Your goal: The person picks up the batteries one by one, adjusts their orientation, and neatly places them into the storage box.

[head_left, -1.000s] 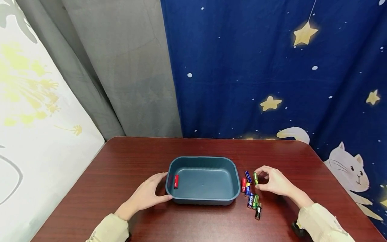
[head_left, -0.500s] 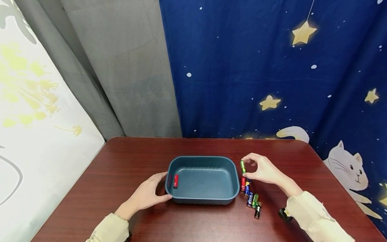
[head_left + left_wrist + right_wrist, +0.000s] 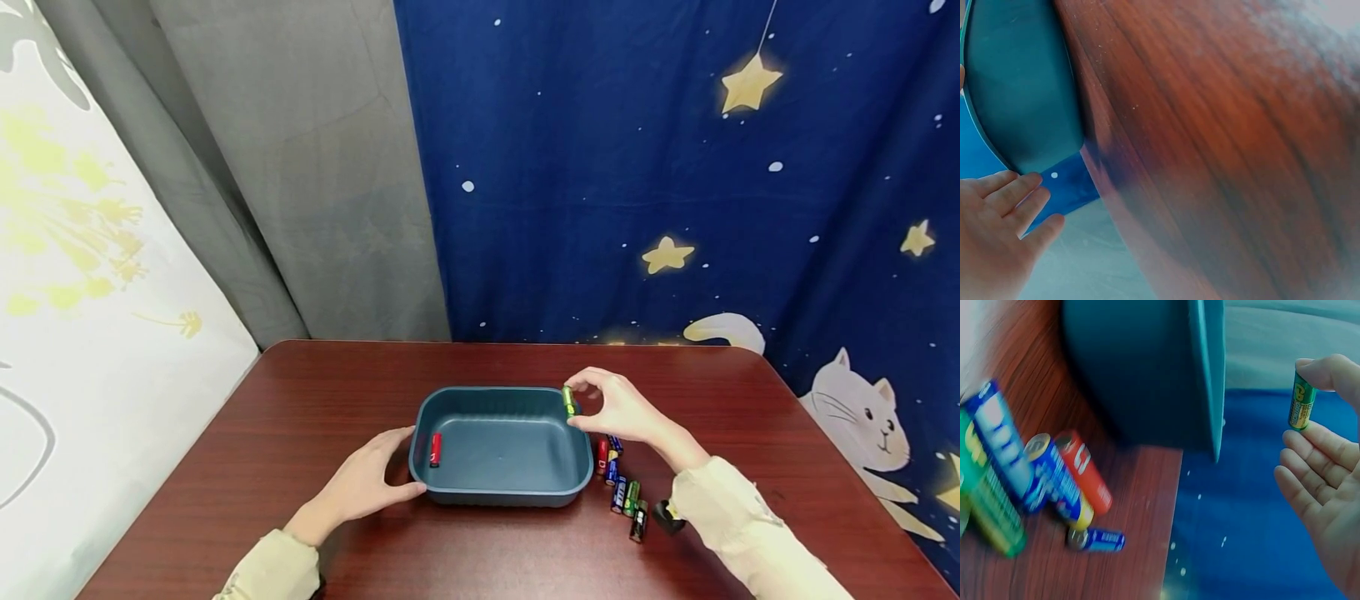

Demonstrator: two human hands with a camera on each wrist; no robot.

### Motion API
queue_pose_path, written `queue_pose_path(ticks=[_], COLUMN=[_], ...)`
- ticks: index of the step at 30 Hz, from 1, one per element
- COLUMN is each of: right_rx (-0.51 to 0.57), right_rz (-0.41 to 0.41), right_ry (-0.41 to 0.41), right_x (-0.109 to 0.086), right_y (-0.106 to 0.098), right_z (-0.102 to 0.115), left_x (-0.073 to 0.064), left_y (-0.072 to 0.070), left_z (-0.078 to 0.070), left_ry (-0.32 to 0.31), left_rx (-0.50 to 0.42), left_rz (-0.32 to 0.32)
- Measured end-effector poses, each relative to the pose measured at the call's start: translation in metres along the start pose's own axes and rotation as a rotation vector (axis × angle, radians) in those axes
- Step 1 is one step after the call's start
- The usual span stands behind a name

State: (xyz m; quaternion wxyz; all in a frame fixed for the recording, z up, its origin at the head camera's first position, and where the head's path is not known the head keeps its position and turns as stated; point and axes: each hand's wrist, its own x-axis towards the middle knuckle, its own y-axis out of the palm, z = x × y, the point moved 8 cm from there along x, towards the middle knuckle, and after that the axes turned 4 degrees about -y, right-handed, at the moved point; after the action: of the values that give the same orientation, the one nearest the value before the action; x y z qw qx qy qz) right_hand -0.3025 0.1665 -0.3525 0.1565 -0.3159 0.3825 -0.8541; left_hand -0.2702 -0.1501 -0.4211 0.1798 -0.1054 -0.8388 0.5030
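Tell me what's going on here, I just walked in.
A person's right hand pinches a green GP battery by its ends, at the far right corner of a dark teal tub. The left hand touches the tub's left side. One red battery lies inside; more batteries lie on the table to its right.

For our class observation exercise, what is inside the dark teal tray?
One red battery lies in the tray near its left end. The right hand and the green battery it pinches cover part of the far right corner, so that bit cannot be seen.
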Motion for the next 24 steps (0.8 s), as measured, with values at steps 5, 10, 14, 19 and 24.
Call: queue_pose_path(ticks=[5,10,14,19,24], right_rx=[0.026,0.034,0.045,0.051,0.05], right_rz=[0.017,0.02,0.02,0.038,0.049], right_ry=[-0.021,-0.015,-0.009,-0.021,-0.051], right_x=[0.012,0.02,0.024,0.029,0.035], right_y=[0.013,0.023,0.031,0.044,0.057], right_z=[0.008,0.01,0.008,0.007,0.012], left_x=[0.0,0.001,0.001,0.001,0.001], left_y=[-0.001,0.0,0.001,0.001,0.002], left_z=[0.001,0.001,0.0,0.002,0.003], left_ry=[-0.005,0.004,0.008,-0.002,-0.002], left_rx=[-0.006,-0.016,-0.013,-0.014,-0.012], left_rz=[-0.005,-0.008,-0.009,-0.008,-0.007])
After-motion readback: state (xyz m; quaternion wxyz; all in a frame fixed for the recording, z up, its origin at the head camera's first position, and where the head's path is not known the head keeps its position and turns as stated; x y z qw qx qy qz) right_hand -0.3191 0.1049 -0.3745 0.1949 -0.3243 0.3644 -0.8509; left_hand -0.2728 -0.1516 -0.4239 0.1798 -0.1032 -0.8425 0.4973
